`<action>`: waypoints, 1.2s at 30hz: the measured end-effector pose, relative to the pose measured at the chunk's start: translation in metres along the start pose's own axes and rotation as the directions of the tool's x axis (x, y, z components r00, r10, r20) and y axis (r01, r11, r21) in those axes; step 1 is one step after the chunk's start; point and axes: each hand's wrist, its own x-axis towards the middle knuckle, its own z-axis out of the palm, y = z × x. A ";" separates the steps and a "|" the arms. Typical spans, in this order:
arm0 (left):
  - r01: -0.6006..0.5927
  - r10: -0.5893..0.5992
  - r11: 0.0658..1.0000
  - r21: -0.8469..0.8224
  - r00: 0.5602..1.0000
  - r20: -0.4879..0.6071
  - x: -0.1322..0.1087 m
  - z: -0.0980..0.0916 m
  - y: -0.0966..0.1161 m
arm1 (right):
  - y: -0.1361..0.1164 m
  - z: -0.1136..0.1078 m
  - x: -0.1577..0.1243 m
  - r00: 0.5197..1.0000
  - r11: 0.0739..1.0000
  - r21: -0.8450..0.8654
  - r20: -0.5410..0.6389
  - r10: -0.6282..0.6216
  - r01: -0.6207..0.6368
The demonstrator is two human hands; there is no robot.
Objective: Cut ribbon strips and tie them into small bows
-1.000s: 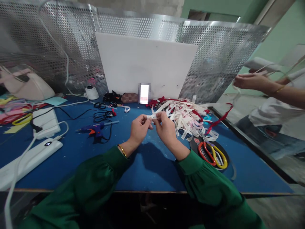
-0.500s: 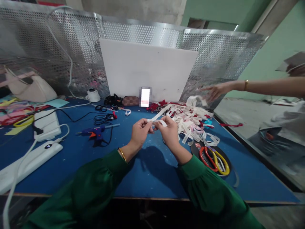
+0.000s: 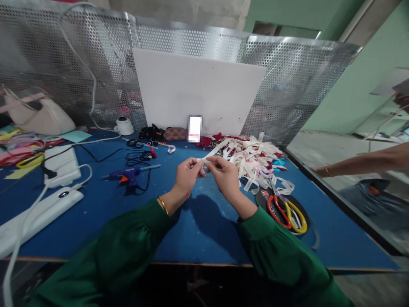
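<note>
A narrow white ribbon (image 3: 214,150) runs from between my fingertips up toward the back right. My left hand (image 3: 188,175) pinches it, thumb against the fingers. From the other side my right hand (image 3: 224,174) grips it too, its fingertips nearly meeting the left ones. Fingers partly hide the small bit of ribbon between the hands. Behind my right hand lies a heap of white, pink and red ribbon pieces (image 3: 255,155). To the left of my left hand a blue glue gun (image 3: 128,175) rests on its side.
Scissors with red and yellow handles (image 3: 289,213) lie on a black disc at right. White power strips (image 3: 41,221) and cables occupy the left. A lit phone (image 3: 194,128) leans against a white board (image 3: 201,89). A co-worker's arm (image 3: 367,163) reaches in at the right edge.
The ribbon loop near my right fingers is no longer visible; both hands stay pinched together in nearly the same place. The co-worker's arm has moved down and right, away from the heap.
</note>
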 end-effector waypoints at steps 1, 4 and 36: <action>-0.032 0.032 0.999 0.027 1.000 0.000 0.001 -0.001 0.000 | 0.000 -0.001 0.000 0.999 0.995 -0.087 0.000 -0.038 0.038; -0.120 0.120 0.986 0.114 0.993 0.009 0.003 -0.002 -0.001 | 0.001 -0.002 -0.001 0.996 0.972 -0.213 0.020 -0.092 0.094; -0.225 0.211 0.961 0.163 0.972 0.100 0.001 -0.003 -0.001 | -0.009 -0.010 0.010 0.985 0.935 0.330 0.149 0.086 -0.131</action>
